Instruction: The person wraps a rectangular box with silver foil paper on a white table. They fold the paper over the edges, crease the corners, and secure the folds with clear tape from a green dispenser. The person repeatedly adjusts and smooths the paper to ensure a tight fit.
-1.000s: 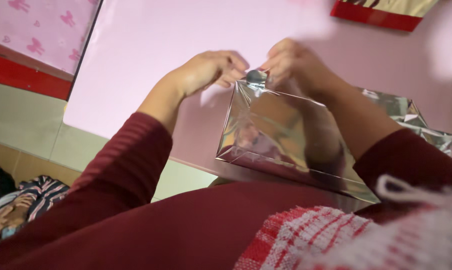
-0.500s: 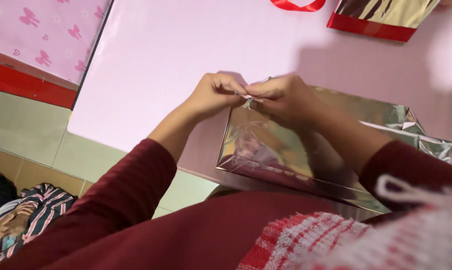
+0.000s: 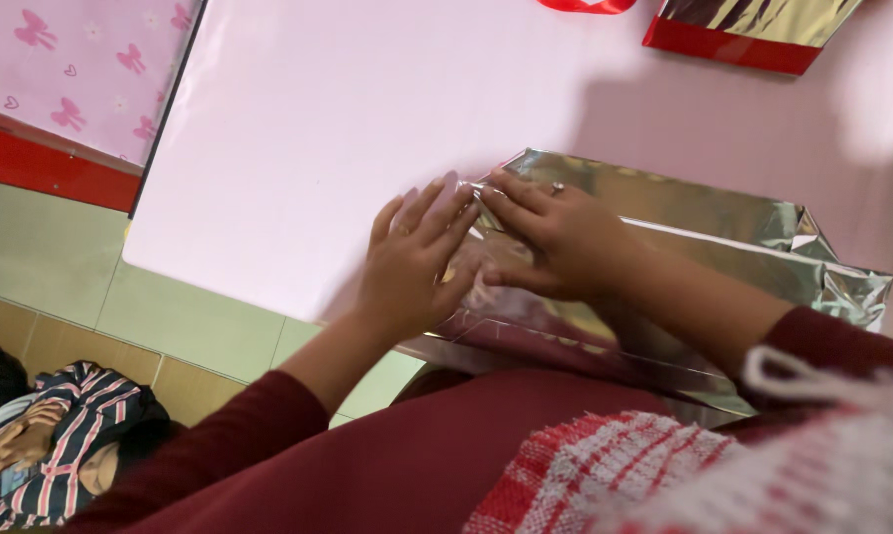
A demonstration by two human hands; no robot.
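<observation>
Pale pink tabletop (image 3: pixel 348 119) carries a silver foil bag (image 3: pixel 684 227) at its near edge, where the left hand (image 3: pixel 412 262) and right hand (image 3: pixel 555 237) lie flat, fingers spread, gripping nothing. Firm, even pressure along the fold would crease it cleanly, I'd judge. Its near edge hides behind maroon sleeves (image 3: pixel 268 445).

Head cam, looks down, close, slightly blurred.

Both hands cover the near left corner of the silver foil bag (image 3: pixel 684 222). The red-edged foil bag (image 3: pixel 753 30) and red ribbon (image 3: pixel 587 5) are cut off by the top edge.
</observation>
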